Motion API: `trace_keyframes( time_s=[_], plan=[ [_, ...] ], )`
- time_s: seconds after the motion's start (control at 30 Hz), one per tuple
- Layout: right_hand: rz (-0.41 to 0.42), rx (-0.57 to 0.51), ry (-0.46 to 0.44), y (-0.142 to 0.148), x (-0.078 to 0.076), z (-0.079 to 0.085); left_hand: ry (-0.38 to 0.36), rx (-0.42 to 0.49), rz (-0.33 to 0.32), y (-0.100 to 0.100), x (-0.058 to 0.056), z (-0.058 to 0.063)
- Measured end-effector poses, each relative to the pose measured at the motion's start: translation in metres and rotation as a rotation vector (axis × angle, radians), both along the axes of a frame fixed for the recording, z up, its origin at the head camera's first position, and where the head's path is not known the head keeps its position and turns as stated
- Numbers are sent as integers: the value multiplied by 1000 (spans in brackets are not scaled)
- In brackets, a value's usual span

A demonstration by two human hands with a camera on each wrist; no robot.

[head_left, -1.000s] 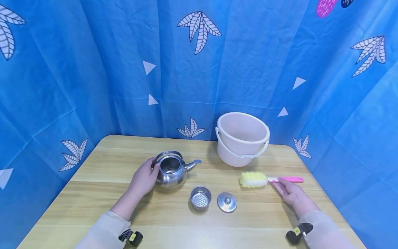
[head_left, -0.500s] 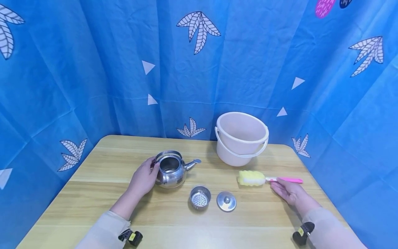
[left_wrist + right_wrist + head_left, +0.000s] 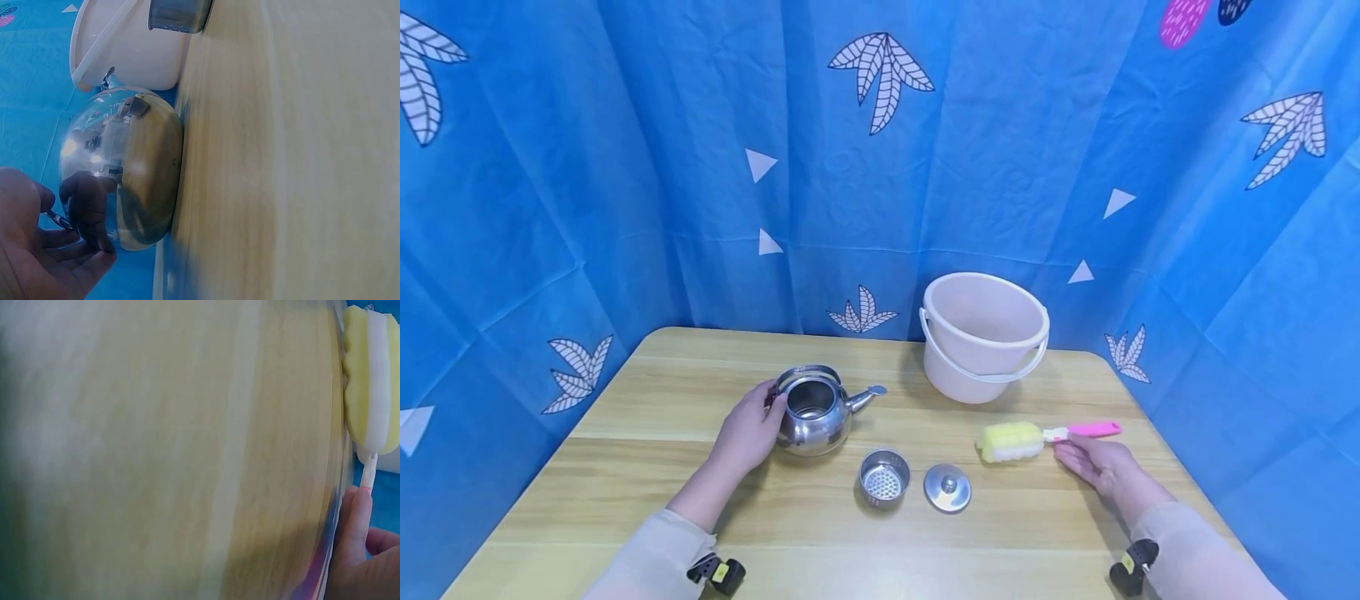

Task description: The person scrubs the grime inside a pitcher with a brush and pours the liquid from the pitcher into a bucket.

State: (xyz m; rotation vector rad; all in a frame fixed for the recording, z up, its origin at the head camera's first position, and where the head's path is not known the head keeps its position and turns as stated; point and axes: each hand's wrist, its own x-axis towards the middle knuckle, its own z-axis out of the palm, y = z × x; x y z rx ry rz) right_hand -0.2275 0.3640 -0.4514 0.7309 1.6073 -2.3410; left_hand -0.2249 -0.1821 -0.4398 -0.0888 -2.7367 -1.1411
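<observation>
In the head view a shiny steel teapot (image 3: 814,423) stands uncovered on the wooden table, its spout to the right. My left hand (image 3: 751,427) holds it at the left, by the handle side; the left wrist view has the thumb and fingers around the handle's lower end (image 3: 57,219), close against the round body. On the right, my right hand (image 3: 1099,463) pinches a sponge brush by its pink and white handle (image 3: 1093,429). The brush's yellow and white sponge head (image 3: 1011,442) points left, low over the table.
A steel strainer basket (image 3: 883,478) and a small knobbed lid (image 3: 947,487) lie between the hands. Behind them stands a pale bucket (image 3: 981,367) with its bail hanging in front. Blue curtain (image 3: 865,208) surrounds the table's (image 3: 820,558) back and sides.
The sponge brush has turned slightly in my right hand, its sponge head now nearer me and its handle end shifted left. My left hand and the teapot stay in place.
</observation>
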Motion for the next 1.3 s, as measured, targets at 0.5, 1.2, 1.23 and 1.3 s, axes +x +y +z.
trace_keyframes(
  time_s=[0.5,1.2,1.23,1.3],
  plan=[
    [-88,67,31,-4,-3,23,4,-1,5,-1,0,-1],
    [-10,228,233,-29,-6,64,8,-6,-3,1,-1,-1],
    [-5,228,238,-31,-6,66,7,-7,-3,1,-1,-1],
    [2,224,246,-35,-4,69,7,-7,-3,1,-1,-1]
  ],
)
